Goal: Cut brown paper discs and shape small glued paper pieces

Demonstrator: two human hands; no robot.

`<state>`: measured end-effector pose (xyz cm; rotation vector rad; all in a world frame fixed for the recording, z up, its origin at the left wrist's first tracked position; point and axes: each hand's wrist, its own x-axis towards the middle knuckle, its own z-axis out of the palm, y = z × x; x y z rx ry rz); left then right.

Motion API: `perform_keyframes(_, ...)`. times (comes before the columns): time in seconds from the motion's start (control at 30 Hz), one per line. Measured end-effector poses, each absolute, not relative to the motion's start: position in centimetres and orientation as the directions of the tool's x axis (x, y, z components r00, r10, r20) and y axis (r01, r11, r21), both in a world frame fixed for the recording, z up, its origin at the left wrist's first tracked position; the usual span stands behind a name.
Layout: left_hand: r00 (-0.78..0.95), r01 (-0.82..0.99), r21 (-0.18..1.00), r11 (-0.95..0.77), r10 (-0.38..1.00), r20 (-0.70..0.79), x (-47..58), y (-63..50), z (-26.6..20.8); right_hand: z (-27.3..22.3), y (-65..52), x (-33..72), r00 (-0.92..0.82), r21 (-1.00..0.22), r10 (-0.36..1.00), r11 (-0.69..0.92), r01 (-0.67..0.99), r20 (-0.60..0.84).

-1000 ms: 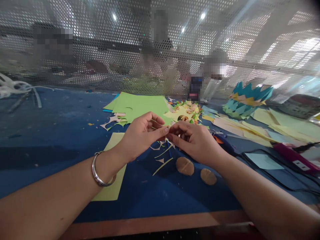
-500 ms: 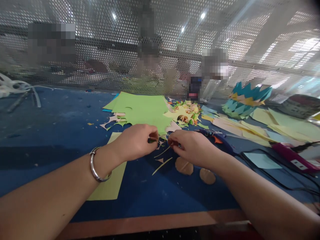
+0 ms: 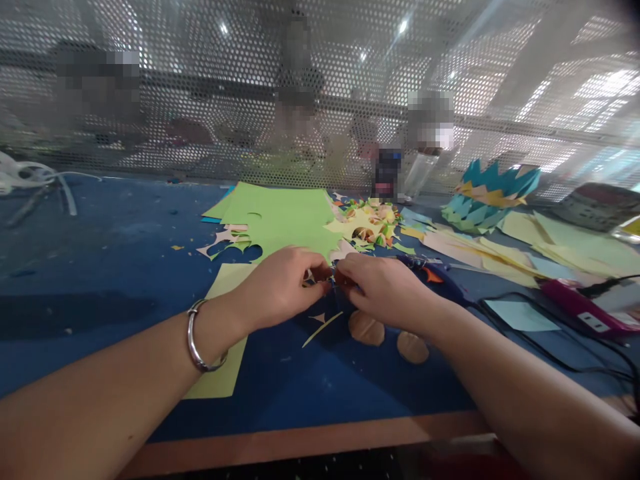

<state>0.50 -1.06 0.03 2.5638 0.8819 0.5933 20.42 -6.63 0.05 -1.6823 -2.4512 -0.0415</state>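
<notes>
My left hand and my right hand meet fingertip to fingertip over the blue table, both with curled, pinching fingers. Small paper scraps show by the left fingers, and light bits lie between the fingertips; the rest of what they hold is hidden. Just below are a narrow pale strip and a small pointed paper piece. Two brown paper discs rest under and beside my right hand. A yellow-green sheet extends beneath my left wrist.
Large green sheets with cut-out edges are ahead, beside a pile of colourful scraps. To the right are a blue glue gun, a zigzag paper crown, a pink power strip and black cables. A perforated metal screen stands behind.
My left hand has moved right, and the fingertips of both hands have come together. A thin strip and some scraps formerly visible between the hands no longer show on the table there.
</notes>
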Motion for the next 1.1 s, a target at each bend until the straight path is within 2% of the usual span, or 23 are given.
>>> perform_keyframes(0.17,0.721,0.488,0.505,-0.712,0.655,0.227,0.3,-0.8,0.4,0.0,-6.6,20.8,-0.351,-0.203,0.895,0.41,0.889,0.275)
perform_keyframes(0.27,0.681,0.491,0.61,-0.623,0.71,0.177,0.2,-0.8,0.6,0.0,-6.6,20.7,-0.333,-0.265,0.876,0.434,0.861,0.349)
perform_keyframes(0.33,0.634,0.43,0.755,-0.495,0.761,0.137,0.2,-0.8,0.6,0.2,-6.8,20.6,-0.316,-0.293,0.842,0.466,0.835,0.438)
perform_keyframes(0.4,0.575,0.282,0.91,-0.305,0.813,0.094,0.3,-0.8,0.7,0.3,-7.1,20.5,-0.29,-0.307,0.793,0.503,0.808,0.536)
perform_keyframes(0.47,0.508,0.107,0.99,-0.094,0.861,0.027,0.4,-0.7,0.7,0.5,-7.5,20.4,-0.26,-0.307,0.74,0.534,0.788,0.621)
perform_keyframes(0.57,0.464,-0.091,0.988,0.124,0.883,-0.068,0.6,-0.7,0.9,0.4,-7.9,20.1,-0.275,-0.25,0.667,0.579,0.776,0.692)
perform_keyframes(0.7,0.432,-0.19,0.952,0.239,0.891,-0.137,0.7,-1.2,1.4,0.0,-7.9,19.9,-0.391,-0.143,0.633,0.625,0.768,0.668)
perform_keyframes(0.87,0.384,-0.226,0.939,0.258,0.91,-0.158,1.0,-2.3,1.8,-0.2,-7.6,19.6,-0.477,0.016,0.574,0.627,0.779,0.665)
perform_keyframes(1.1,0.437,-0.277,0.91,0.309,0.884,-0.167,1.5,-3.7,1.7,-0.3,-7.9,19.2,-0.516,0.19,0.563,0.536,0.823,0.645)
